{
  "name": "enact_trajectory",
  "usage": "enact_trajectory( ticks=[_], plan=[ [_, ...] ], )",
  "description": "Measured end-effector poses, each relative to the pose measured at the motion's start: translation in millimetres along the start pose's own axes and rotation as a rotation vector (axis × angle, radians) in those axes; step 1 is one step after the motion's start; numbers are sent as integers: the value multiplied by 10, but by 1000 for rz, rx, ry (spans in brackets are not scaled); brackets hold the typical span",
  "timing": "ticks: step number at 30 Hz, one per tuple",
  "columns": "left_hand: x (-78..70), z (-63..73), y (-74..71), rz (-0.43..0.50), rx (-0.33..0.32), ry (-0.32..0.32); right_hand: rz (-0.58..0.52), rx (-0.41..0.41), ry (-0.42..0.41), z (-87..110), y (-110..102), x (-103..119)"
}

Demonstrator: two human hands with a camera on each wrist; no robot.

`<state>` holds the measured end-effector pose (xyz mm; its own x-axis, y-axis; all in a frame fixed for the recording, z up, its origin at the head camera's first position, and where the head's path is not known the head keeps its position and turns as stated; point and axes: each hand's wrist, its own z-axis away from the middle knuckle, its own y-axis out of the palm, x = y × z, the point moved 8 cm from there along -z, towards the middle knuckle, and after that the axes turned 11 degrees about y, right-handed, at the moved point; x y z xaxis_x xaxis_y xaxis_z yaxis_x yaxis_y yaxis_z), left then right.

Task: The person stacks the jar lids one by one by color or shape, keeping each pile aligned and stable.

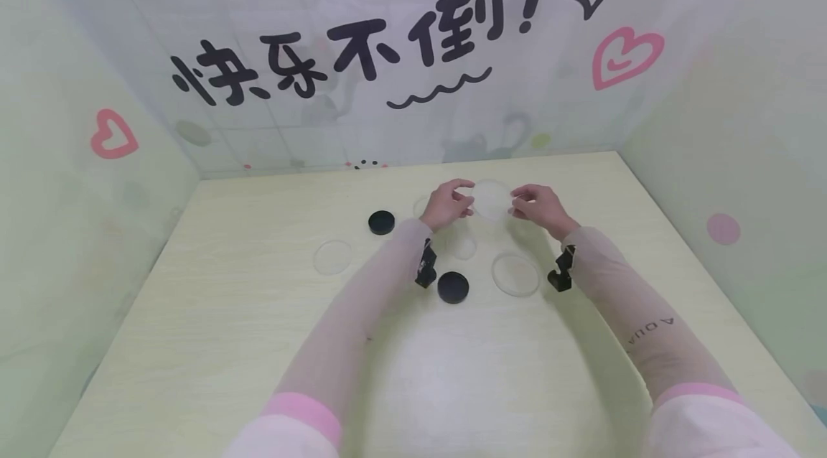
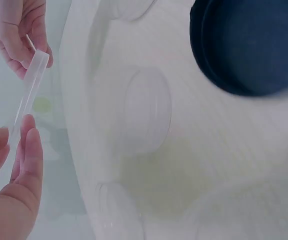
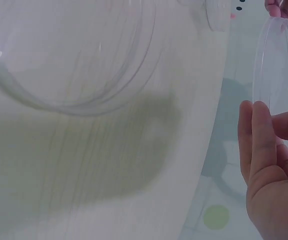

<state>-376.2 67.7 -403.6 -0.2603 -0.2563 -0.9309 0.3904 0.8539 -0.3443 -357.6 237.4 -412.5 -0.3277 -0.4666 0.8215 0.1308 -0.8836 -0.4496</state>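
Note:
Held up on edge over the far part of the table is a clear, shallow round petri dish (image 1: 492,199). My left hand (image 1: 446,204) pinches its left rim between thumb and fingers. On the opposite rim, my right hand (image 1: 543,209) pinches it the same way. The left wrist view shows the dish (image 2: 30,90) nearly side-on as a thin band between both hands. In the right wrist view its clear face and rim (image 3: 274,65) stand above my fingers (image 3: 263,130). A small clear dish (image 1: 463,246) lies on the table below my left hand.
Two black round dishes, one farther back (image 1: 381,222) and one nearer (image 1: 454,287), lie on the pale table. A larger clear dish (image 1: 515,273) lies below my right hand, another clear one (image 1: 332,258) to the left. My left hand partly hides a further clear dish (image 1: 421,207).

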Motion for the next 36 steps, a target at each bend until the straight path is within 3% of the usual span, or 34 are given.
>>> enact_trajectory(
  ticks=[15,21,28,36],
  plan=[
    [92,241,-407,65,60,-71,-37,73,-43,33,382,220],
    [137,375,-570,72,59,-117,-42,119,-105,71,582,347],
    [191,515,-747,30,48,-117,-25,150,-116,141,779,465],
    [315,684,-894,1,47,-159,-22,177,-100,79,1011,457]
  ],
)
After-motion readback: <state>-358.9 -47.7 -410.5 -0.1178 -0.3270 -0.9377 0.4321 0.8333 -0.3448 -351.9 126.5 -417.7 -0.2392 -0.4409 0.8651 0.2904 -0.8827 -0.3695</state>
